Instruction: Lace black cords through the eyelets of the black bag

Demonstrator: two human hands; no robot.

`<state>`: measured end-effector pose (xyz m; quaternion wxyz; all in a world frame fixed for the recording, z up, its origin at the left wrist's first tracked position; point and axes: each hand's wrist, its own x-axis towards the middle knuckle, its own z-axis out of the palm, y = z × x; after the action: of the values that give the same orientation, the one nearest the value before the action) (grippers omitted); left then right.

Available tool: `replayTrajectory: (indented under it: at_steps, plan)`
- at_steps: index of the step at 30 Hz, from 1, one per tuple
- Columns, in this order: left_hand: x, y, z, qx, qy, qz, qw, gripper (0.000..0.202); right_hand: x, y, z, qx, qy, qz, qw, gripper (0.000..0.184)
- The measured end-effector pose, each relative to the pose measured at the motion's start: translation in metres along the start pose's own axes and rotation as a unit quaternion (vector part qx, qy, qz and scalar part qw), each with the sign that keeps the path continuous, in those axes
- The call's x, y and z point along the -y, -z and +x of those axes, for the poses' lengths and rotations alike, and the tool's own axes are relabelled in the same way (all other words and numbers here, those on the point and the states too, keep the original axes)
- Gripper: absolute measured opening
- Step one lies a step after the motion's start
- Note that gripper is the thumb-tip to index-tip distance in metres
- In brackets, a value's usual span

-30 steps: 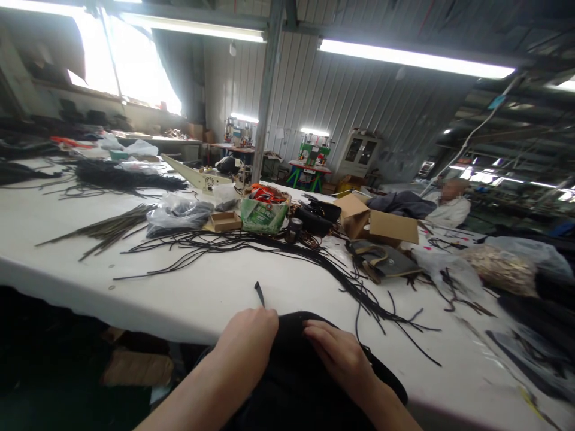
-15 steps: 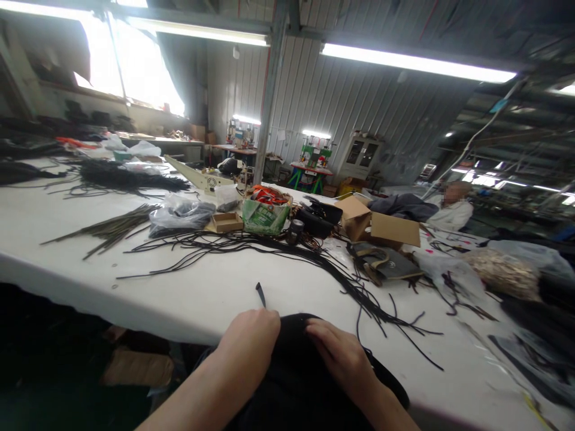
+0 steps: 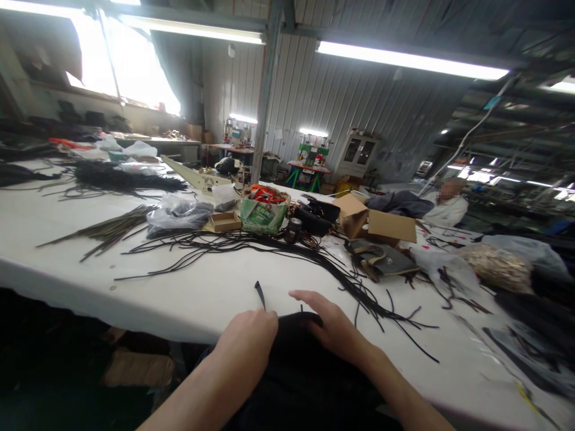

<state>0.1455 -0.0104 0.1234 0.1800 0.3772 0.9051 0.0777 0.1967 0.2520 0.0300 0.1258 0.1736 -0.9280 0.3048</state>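
Near centre, the left hand is clenching a strip beside the black cloth; the right hand, spread wide, is seemingly adjusting the cloth's far edge; gripping would call for closing it.

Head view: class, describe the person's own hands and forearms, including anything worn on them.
The bare, ungloved left hand and bare, ungloved right hand show no ring on the visible fingers. The bare, tapering left forearm and bare, tapering right forearm show no sleeve, watch, bracelet or marking.
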Motion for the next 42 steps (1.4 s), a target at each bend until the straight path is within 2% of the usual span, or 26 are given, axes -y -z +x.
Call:
replayTrajectory:
  at_steps: [2, 6, 7, 11, 16, 19, 22, 24, 26, 30, 33, 36, 42]
  plan:
    - [0.002, -0.002, -0.001, -0.004, 0.003, -0.002, 1.000, 0.047, 0.001, 0.007, 0.006, 0.069, -0.016, 0.026, 0.997, 0.048]
    - [0.006, -0.002, -0.005, -0.015, 0.015, -0.020, 1.000, 0.041, 0.009, 0.025, 0.012, 0.120, -0.040, 0.059, 0.990, 0.014]
    - [0.007, -0.002, -0.006, -0.017, 0.019, -0.024, 0.999, 0.040, 0.011, 0.031, 0.012, 0.135, -0.050, 0.076, 0.987, 0.013]
    - [0.010, -0.002, -0.006, -0.021, 0.027, -0.026, 0.999, 0.037, 0.012, 0.054, 0.010, 0.198, -0.095, 0.163, 0.962, 0.031]
    - [0.011, -0.008, -0.001, -0.026, 0.028, -0.013, 0.999, 0.034, 0.000, 0.061, 0.012, 0.207, -0.158, 0.240, 0.935, 0.040]
    - [0.015, -0.014, 0.001, -0.028, 0.026, -0.002, 0.999, 0.030, -0.012, 0.062, 0.025, 0.167, -0.192, 0.242, 0.936, 0.040]
    - [0.021, -0.018, 0.003, -0.037, 0.018, 0.004, 0.999, 0.027, -0.031, 0.072, 0.048, 0.047, -0.220, 0.195, 0.955, 0.029]
    - [0.023, -0.020, 0.004, -0.038, 0.022, 0.005, 0.999, 0.027, -0.048, 0.081, 0.065, -0.044, -0.242, 0.171, 0.954, 0.020]
    - [0.023, -0.022, 0.005, -0.036, 0.028, 0.004, 0.999, 0.028, -0.064, 0.087, 0.081, -0.115, -0.269, 0.161, 0.943, 0.017]
    - [0.023, -0.026, 0.007, -0.034, 0.025, 0.003, 0.999, 0.025, -0.087, 0.087, 0.106, -0.209, -0.335, 0.182, 0.901, 0.025]
    - [0.018, -0.028, 0.007, -0.031, 0.028, 0.000, 0.999, 0.022, -0.095, 0.081, 0.117, -0.247, -0.365, 0.225, 0.869, 0.025]
    - [0.011, -0.027, 0.004, -0.026, 0.035, 0.007, 0.999, 0.026, -0.097, 0.077, 0.121, -0.263, -0.372, 0.267, 0.849, 0.026]
    - [0.003, -0.029, -0.003, -0.018, 0.051, 0.023, 0.998, 0.042, -0.095, 0.073, 0.115, -0.247, -0.378, 0.295, 0.842, 0.024]
